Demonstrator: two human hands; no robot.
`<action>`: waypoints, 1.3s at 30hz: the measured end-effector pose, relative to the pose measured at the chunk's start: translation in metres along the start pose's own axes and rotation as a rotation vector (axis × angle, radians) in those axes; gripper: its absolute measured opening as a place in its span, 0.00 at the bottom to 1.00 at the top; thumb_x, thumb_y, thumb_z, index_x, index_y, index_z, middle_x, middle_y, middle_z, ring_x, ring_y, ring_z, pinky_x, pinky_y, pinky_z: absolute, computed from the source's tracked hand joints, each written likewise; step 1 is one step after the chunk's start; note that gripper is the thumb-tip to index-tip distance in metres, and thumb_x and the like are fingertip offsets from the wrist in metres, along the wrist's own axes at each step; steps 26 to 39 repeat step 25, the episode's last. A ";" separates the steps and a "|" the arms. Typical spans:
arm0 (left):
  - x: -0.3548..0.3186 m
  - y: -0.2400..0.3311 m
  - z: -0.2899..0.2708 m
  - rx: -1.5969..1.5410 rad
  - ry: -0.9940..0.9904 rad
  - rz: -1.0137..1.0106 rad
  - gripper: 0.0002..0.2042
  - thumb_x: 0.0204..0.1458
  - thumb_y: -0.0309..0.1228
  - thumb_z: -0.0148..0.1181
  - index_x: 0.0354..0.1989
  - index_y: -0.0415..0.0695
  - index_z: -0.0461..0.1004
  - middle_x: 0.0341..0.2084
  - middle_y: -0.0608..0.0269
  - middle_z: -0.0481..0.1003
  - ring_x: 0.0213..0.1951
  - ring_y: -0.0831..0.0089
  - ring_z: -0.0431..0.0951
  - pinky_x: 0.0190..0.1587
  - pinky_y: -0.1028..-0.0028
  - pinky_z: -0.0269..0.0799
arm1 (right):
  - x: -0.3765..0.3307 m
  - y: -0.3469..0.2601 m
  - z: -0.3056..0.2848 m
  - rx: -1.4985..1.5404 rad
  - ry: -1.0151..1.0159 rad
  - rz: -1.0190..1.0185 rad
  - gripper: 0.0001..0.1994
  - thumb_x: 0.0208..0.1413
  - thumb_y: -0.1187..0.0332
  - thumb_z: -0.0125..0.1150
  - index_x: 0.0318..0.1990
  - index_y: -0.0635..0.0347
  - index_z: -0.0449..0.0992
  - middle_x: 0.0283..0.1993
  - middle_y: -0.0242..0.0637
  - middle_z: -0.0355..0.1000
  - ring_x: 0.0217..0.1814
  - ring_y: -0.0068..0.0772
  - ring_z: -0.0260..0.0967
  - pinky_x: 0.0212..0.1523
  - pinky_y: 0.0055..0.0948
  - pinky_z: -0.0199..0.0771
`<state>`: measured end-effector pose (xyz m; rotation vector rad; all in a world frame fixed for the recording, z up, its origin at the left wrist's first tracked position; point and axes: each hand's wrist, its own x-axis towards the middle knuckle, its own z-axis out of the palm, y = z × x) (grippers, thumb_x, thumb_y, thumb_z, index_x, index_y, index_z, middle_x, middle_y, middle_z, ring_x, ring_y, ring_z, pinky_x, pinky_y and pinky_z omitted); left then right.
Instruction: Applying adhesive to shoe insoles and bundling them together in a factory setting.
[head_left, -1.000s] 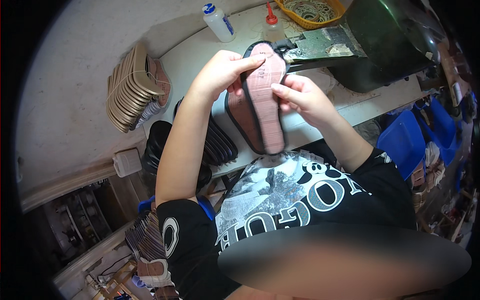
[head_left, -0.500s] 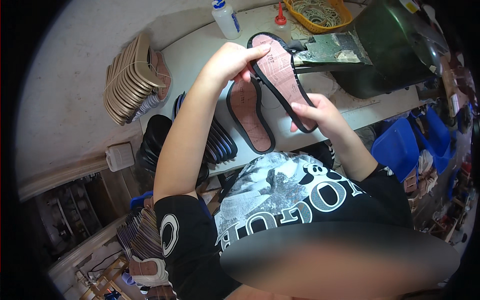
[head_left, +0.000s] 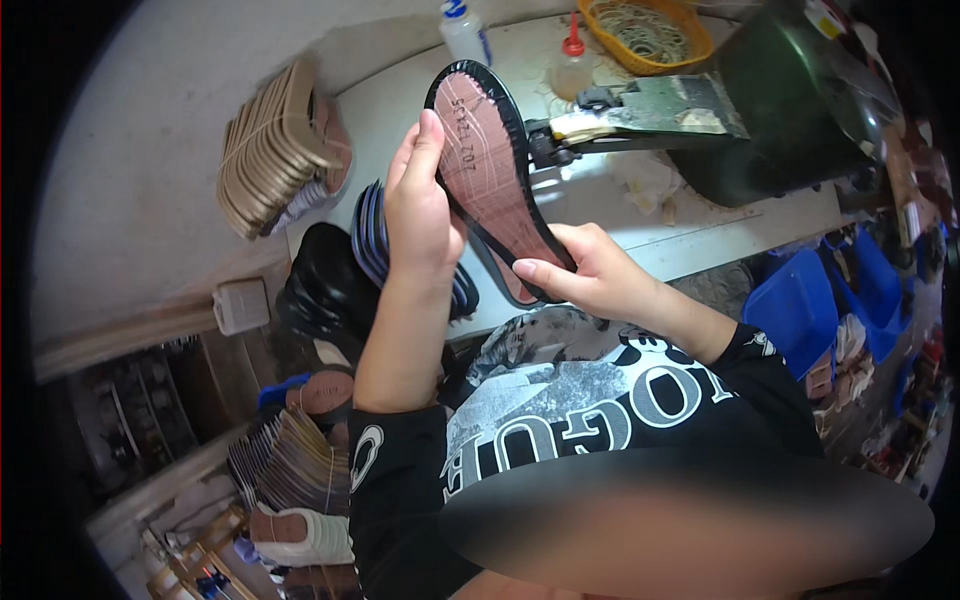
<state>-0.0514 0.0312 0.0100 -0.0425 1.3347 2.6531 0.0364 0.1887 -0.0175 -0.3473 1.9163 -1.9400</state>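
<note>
Both hands grip one shoe insole (head_left: 490, 170), pink on the face and edged with black wrapped material, raised above the white table. My left hand (head_left: 422, 205) holds its wide end from the left side, thumb along the edge. Around the narrow end, my right hand (head_left: 590, 268) closes with its thumb on the pink face. A second pink insole with a black rim (head_left: 512, 280) lies on the table, mostly covered by the held one. Right behind the held insole is the end of a machine arm (head_left: 640, 112).
A dark green machine body (head_left: 770, 120) stands at the right of the table (head_left: 690, 235). Behind are a white bottle (head_left: 465, 38), a red-tipped bottle (head_left: 572, 70) and a yellow basket (head_left: 650, 68). Tan insoles (head_left: 275, 145) and black ones (head_left: 325, 285) are stacked at left; blue chairs (head_left: 795, 300) at right.
The held insole has moved left and nearer, coming away from the machine arm and covering more of the second insole. My left hand has shifted from its tip to its left edge.
</note>
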 end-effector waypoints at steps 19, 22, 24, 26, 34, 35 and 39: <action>-0.058 -0.033 -0.135 1.858 0.174 0.303 0.23 0.41 0.35 0.67 0.47 0.45 0.69 0.53 0.54 0.64 0.59 0.53 0.58 0.59 0.53 0.52 | 0.053 0.046 0.038 -0.574 -0.079 0.008 0.18 0.58 0.56 0.56 0.30 0.65 0.76 0.24 0.46 0.75 0.26 0.50 0.74 0.33 0.44 0.73; -0.057 -0.039 -0.139 1.858 0.204 0.330 0.21 0.41 0.28 0.61 0.47 0.45 0.69 0.54 0.53 0.63 0.59 0.53 0.58 0.60 0.52 0.51 | 0.072 0.080 0.058 -0.494 -0.119 0.068 0.12 0.59 0.66 0.54 0.40 0.70 0.72 0.24 0.49 0.74 0.22 0.43 0.75 0.25 0.39 0.75; -0.060 -0.037 -0.140 1.831 0.209 0.314 0.21 0.41 0.27 0.59 0.48 0.46 0.69 0.54 0.53 0.63 0.60 0.53 0.58 0.61 0.52 0.51 | 0.080 0.094 0.065 -0.261 -0.160 0.257 0.14 0.58 0.74 0.50 0.49 0.74 0.66 0.25 0.51 0.73 0.19 0.38 0.75 0.17 0.29 0.74; -0.066 -0.033 -0.145 1.833 0.250 0.308 0.21 0.41 0.27 0.59 0.48 0.46 0.69 0.54 0.53 0.63 0.60 0.53 0.58 0.61 0.52 0.51 | 0.085 0.100 0.067 -0.265 -0.184 0.368 0.19 0.60 0.72 0.52 0.57 0.70 0.64 0.32 0.47 0.75 0.18 0.37 0.74 0.19 0.30 0.75; -0.066 -0.033 -0.145 1.833 0.250 0.308 0.21 0.41 0.27 0.59 0.48 0.46 0.69 0.54 0.53 0.63 0.60 0.53 0.58 0.61 0.52 0.51 | 0.085 0.100 0.067 -0.265 -0.184 0.368 0.19 0.60 0.72 0.52 0.57 0.70 0.64 0.32 0.47 0.75 0.18 0.37 0.74 0.19 0.30 0.75; -0.066 -0.033 -0.145 1.833 0.250 0.308 0.21 0.41 0.27 0.59 0.48 0.46 0.69 0.54 0.53 0.63 0.60 0.53 0.58 0.61 0.52 0.51 | 0.085 0.100 0.067 -0.265 -0.184 0.368 0.19 0.60 0.72 0.52 0.57 0.70 0.64 0.32 0.47 0.75 0.18 0.37 0.74 0.19 0.30 0.75; -0.066 -0.033 -0.145 1.833 0.250 0.308 0.21 0.41 0.27 0.59 0.48 0.46 0.69 0.54 0.53 0.63 0.60 0.53 0.58 0.61 0.52 0.51 | 0.085 0.100 0.067 -0.265 -0.184 0.368 0.19 0.60 0.72 0.52 0.57 0.70 0.64 0.32 0.47 0.75 0.18 0.37 0.74 0.19 0.30 0.75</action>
